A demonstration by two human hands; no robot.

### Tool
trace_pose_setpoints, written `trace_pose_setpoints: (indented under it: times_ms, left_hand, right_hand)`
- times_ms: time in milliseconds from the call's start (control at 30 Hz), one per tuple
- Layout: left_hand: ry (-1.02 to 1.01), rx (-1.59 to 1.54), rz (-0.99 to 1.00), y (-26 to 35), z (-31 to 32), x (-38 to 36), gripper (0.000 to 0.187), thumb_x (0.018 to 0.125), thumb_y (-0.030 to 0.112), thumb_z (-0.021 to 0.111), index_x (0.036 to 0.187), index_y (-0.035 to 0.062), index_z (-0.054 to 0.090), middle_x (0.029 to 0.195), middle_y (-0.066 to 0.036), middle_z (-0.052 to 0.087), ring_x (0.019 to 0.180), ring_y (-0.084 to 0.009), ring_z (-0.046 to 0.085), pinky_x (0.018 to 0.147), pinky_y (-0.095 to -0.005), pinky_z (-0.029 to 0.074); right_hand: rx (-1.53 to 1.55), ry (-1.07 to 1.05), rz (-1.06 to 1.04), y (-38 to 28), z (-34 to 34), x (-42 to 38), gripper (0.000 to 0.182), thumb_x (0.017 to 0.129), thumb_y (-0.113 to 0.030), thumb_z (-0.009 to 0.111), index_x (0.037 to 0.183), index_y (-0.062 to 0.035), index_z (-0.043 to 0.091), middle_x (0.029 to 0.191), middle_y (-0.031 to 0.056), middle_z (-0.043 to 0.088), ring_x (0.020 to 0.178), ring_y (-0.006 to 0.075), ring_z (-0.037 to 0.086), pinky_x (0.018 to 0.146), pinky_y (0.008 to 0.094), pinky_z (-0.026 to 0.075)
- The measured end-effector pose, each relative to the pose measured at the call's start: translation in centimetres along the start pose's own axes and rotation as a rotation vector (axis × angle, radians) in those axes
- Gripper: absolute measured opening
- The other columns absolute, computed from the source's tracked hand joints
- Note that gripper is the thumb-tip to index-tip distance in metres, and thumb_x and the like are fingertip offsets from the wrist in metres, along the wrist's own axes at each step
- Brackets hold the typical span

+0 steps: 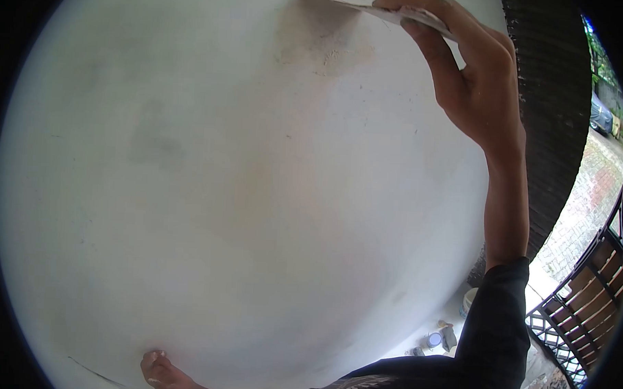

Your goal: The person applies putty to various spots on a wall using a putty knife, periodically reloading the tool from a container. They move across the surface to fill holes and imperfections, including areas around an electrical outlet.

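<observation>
In the head view, my right hand [476,84] is raised at the upper right, thumb and fingers pinched on a thin flat sheet [380,10]. That sheet appears nearly edge-on, its far end reaching left over the white wall [254,261]. Whether it is a scraper blade or a stiff sheet cannot be told. Under it, a brownish rough patch [323,47] with small crumbs marks the wall. Low on the left, my left hand [162,373] is closed with curled fingers and whitish smears on the fingertips; anything inside it is hidden. A dark thin line [103,376] runs beside it.
A dark textured vertical strip [544,120] borders the wall on the right. At the lower right are a white bucket [468,301], a small round container [434,340] and a black metal railing with brown slats [597,273]. Beyond lies a paved area [578,211].
</observation>
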State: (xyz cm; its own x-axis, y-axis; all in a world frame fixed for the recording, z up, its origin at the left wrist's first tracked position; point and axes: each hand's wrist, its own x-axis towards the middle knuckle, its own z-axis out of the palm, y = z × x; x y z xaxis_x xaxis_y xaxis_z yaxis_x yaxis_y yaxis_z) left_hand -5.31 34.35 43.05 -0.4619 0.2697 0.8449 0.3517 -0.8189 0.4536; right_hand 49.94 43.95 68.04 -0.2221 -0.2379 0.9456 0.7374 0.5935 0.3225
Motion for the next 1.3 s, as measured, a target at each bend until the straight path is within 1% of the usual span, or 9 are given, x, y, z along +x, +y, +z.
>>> trace_pose_setpoints:
  times_ms: [100,500,567,733,800,1100,1133,1167,1300]
  left_hand:
    - [0.024,0.015,0.006,0.3,0.0,0.1,0.053,0.097,0.041,0.039,0.111,-0.0076,0.053,0.102,-0.016,0.056,0.082,-0.0215,0.055,0.092,-0.0348,0.044]
    - [-0.007,-0.101,0.036,-0.1,0.1,0.6,0.052,0.098,0.039,0.038,0.112,-0.0083,0.053,0.104,-0.016,0.055,0.088,-0.0228,0.056,0.091,-0.0357,0.044]
    - [-0.215,-0.117,0.051,-0.4,-1.0,1.2,0.053,0.098,0.04,0.037,0.112,-0.0089,0.053,0.103,-0.017,0.056,0.085,-0.0222,0.055,0.091,-0.0362,0.043]
    - [-0.081,-0.05,0.051,-0.2,-0.5,0.8,0.055,0.098,0.041,0.036,0.112,-0.009,0.053,0.1,-0.016,0.056,0.075,-0.0197,0.052,0.091,-0.0363,0.043]
    - [-0.13,-0.052,0.051,-0.4,-0.6,0.5,0.055,0.098,0.041,0.036,0.112,-0.009,0.053,0.1,-0.016,0.056,0.074,-0.0194,0.052,0.091,-0.0363,0.042]
    - [-0.015,-0.022,0.084,-0.8,-0.1,0.7,0.053,0.099,0.04,0.037,0.113,-0.0084,0.053,0.104,-0.017,0.054,0.075,-0.0193,0.051,0.092,-0.0371,0.042]
    - [-0.048,-0.001,0.105,-0.9,-0.4,0.6,0.052,0.099,0.039,0.036,0.112,-0.0082,0.053,0.103,-0.017,0.054,0.073,-0.0191,0.05,0.092,-0.0372,0.042]
    - [-0.078,0.021,0.127,-1.0,-0.8,0.6,0.051,0.099,0.038,0.036,0.112,-0.0081,0.053,0.102,-0.017,0.054,0.072,-0.0188,0.05,0.091,-0.0373,0.042]
    - [-0.101,-0.011,0.09,-0.8,-0.9,0.3,0.05,0.099,0.038,0.036,0.11,-0.0075,0.054,0.101,-0.016,0.053,0.068,-0.0178,0.047,0.088,-0.0368,0.043]
  right_hand:
    - [-0.133,-0.08,-0.088,0.3,0.0,-1.6,0.02,0.089,-0.004,0.059,0.107,-0.0065,0.067,0.095,0.0108,0.071,0.088,0.0228,0.07,0.078,0.0334,0.057]
    - [-0.014,-0.148,-0.066,-1.0,-0.9,-2.8,0.018,0.088,-0.001,0.058,0.103,-0.0053,0.067,0.093,0.0107,0.071,0.087,0.0225,0.07,0.076,0.0336,0.058]
    - [-0.069,-0.083,-0.119,-0.2,-0.9,-1.7,0.018,0.088,-0.002,0.058,0.104,-0.0055,0.067,0.093,0.0107,0.071,0.087,0.0223,0.07,0.076,0.0333,0.058]
    - [-0.053,-0.047,-0.015,-0.1,-0.1,-0.4,0.014,0.088,-0.001,0.058,0.1,0.0007,0.065,0.085,0.0149,0.068,0.076,0.0253,0.067,0.067,0.0323,0.052]
    - [-0.092,-0.056,-0.227,0.2,0.8,-2.0,0.018,0.089,-0.005,0.058,0.105,-0.0056,0.067,0.094,0.0102,0.071,0.087,0.0218,0.07,0.074,0.0322,0.058]
    - [0.049,-0.044,0.024,-0.7,-1.1,-5.3,0.017,0.092,-0.006,0.056,0.105,-0.0012,0.065,0.099,0.0102,0.071,0.086,0.0182,0.068,0.074,0.0301,0.056]
    - [0.005,0.107,-0.006,0.4,-0.9,-4.8,0.018,0.091,-0.008,0.058,0.107,-0.0069,0.067,0.086,0.009,0.071,0.067,0.0151,0.067,0.056,0.0265,0.053]
    - [-0.102,0.086,0.143,1.0,-1.7,-5.3,0.017,0.095,-0.009,0.055,0.107,-0.0023,0.065,0.099,0.0097,0.071,0.084,0.0131,0.067,0.072,0.0251,0.052]
    - [-0.146,0.061,0.173,1.3,-0.7,-5.0,0.017,0.093,-0.007,0.056,0.107,-0.0033,0.066,0.097,0.0097,0.071,0.081,0.0142,0.068,0.067,0.0253,0.052]
